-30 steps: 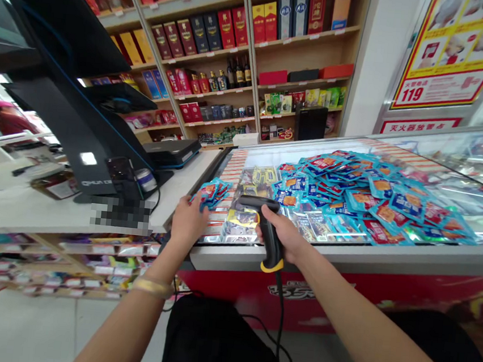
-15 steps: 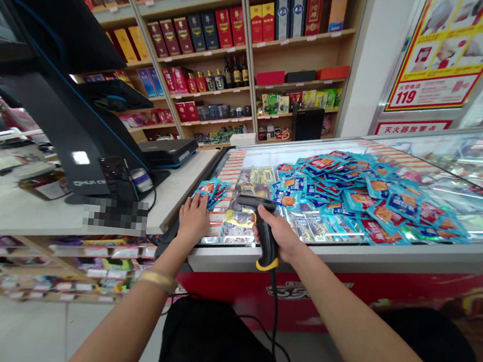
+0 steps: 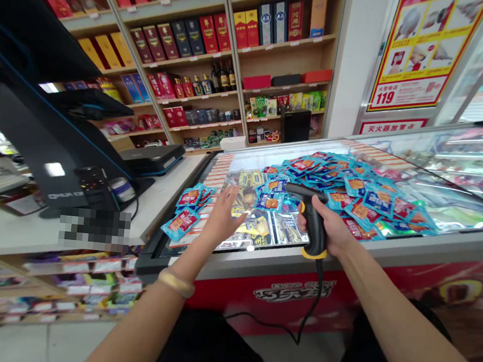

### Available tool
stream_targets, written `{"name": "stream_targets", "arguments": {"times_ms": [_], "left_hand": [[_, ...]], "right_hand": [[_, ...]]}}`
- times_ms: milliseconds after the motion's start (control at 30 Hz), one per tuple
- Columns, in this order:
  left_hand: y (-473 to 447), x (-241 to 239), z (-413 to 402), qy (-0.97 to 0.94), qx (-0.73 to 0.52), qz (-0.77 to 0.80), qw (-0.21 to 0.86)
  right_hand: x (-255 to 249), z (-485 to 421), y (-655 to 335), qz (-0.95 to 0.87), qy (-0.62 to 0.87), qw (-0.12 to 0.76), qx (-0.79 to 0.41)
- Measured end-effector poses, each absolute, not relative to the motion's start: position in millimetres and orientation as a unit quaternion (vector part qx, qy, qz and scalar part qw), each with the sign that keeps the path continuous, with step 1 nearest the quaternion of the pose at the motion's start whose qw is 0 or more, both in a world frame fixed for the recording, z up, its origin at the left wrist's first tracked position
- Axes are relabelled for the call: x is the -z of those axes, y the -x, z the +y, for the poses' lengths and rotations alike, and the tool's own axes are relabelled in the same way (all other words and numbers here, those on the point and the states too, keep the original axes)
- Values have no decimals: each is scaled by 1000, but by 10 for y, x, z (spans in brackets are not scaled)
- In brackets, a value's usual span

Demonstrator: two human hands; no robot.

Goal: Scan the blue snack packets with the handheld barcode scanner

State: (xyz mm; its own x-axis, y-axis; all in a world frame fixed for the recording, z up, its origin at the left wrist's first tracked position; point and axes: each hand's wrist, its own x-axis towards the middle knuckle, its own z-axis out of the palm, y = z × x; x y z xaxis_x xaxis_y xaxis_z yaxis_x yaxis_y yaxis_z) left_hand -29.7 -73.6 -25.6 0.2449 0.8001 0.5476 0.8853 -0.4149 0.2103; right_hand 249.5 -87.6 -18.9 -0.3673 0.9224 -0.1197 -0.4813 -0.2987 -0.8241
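My right hand (image 3: 333, 224) is closed around the grip of a black and yellow barcode scanner (image 3: 314, 228), its head pointing left over the glass top. A cable runs down from the grip. My left hand (image 3: 223, 216), fingers stretched out, hovers above the glass between two groups of snack packets and holds nothing. To its left lies a small group of blue and red snack packets (image 3: 183, 221) near the freezer's left edge. A large heap of similar blue and red snack packets (image 3: 339, 179) spreads behind and right of the scanner.
Under the sliding glass of the chest freezer (image 3: 277, 258) packaged goods show. At left, a counter (image 3: 133, 236) bears a black point-of-sale terminal (image 3: 57, 146) and a flat black device (image 3: 154, 155). Shelves (image 3: 184, 62) of boxes and bottles stand behind.
My left hand has moved right, away from the small group, where another red packet now lies in front. The scanner in my right hand has shifted right, and the view has turned slightly.
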Motion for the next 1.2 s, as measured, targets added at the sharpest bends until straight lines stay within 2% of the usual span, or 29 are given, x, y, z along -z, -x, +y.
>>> {"name": "stream_targets", "arguments": {"times_ms": [133, 367, 467, 567, 733, 867, 1200], "left_hand": [[-190, 350, -463, 825, 265, -499, 23], [-388, 423, -399, 810, 233, -538, 0], [-391, 403, -466, 800, 268, -537, 2], [-406, 363, -505, 743, 360, -564, -25], [-426, 305, -519, 621, 488, -586, -183], [-435, 313, -517, 600, 502, -549, -294], [-412, 428, -468, 666, 465, -536, -229]], "right_hand": [[206, -852, -2682, -343, 311, 506, -728], [236, -852, -2609, -359, 342, 495, -713], [241, -858, -2613, -362, 337, 500, -711], [247, -869, -2627, -371, 333, 499, -709], [248, -891, -2612, -424, 344, 480, -687], [238, -918, -2595, -454, 341, 459, -683], [260, -960, -2626, -503, 285, 437, -689]]}}
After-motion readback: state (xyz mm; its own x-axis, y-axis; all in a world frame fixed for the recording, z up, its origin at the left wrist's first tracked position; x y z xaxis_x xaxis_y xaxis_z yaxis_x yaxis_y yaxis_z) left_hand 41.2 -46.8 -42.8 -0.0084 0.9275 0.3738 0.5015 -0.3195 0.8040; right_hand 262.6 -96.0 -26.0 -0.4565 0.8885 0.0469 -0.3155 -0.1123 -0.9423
